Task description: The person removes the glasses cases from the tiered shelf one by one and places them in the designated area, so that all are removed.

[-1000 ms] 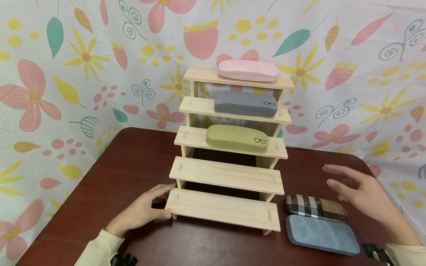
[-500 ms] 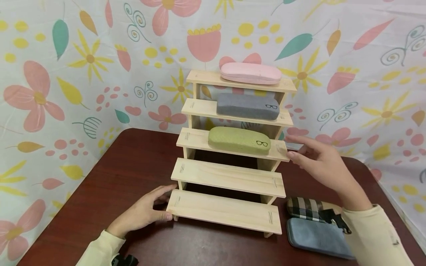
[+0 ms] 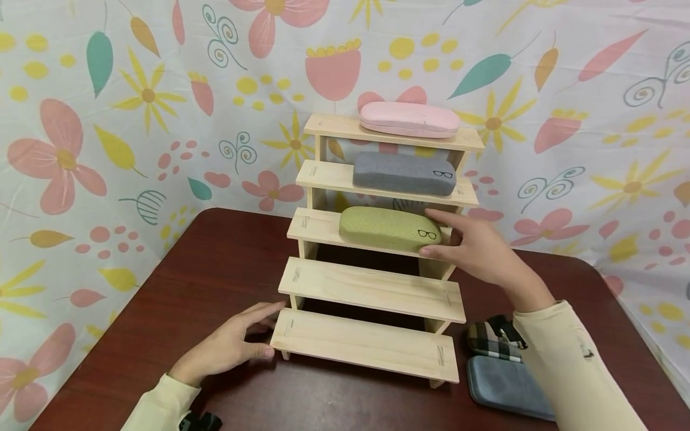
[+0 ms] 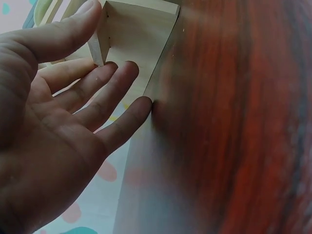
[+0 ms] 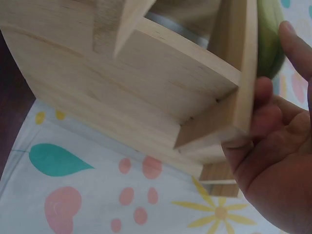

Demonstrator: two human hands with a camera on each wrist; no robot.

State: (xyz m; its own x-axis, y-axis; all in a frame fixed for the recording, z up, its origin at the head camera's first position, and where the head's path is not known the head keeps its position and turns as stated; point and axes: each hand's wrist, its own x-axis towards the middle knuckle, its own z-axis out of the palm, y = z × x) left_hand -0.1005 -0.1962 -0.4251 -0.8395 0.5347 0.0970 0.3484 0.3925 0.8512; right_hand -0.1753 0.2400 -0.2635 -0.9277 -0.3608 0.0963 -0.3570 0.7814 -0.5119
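Note:
A light wooden stepped display stand (image 3: 372, 287) stands on the table. Against its left lower end rests my left hand (image 3: 229, 342), fingers extended by the side panel and thumb at the bottom shelf's corner. On the middle shelf lies a green glasses case (image 3: 385, 227) with a small spectacles print. My right hand (image 3: 480, 248) spans its right end, thumb at the front and index finger behind. In the right wrist view, the green case (image 5: 269, 39) shows beside the thumb, with other fingers near the shelf's end. A grey glasses case (image 3: 401, 172) and a pink glasses case (image 3: 409, 120) occupy the two shelves above.
To the right of the stand, a plaid glasses case (image 3: 487, 341) and a blue glasses case (image 3: 504, 386) lie on the dark red table (image 3: 162, 287), partly covered by the right sleeve (image 3: 571, 359). A flower-patterned cloth (image 3: 178, 120) hangs behind.
My right hand has moved left from above the plaid and blue cases, past the middle shelf's end, to the green case. The left hand has stayed at the stand.

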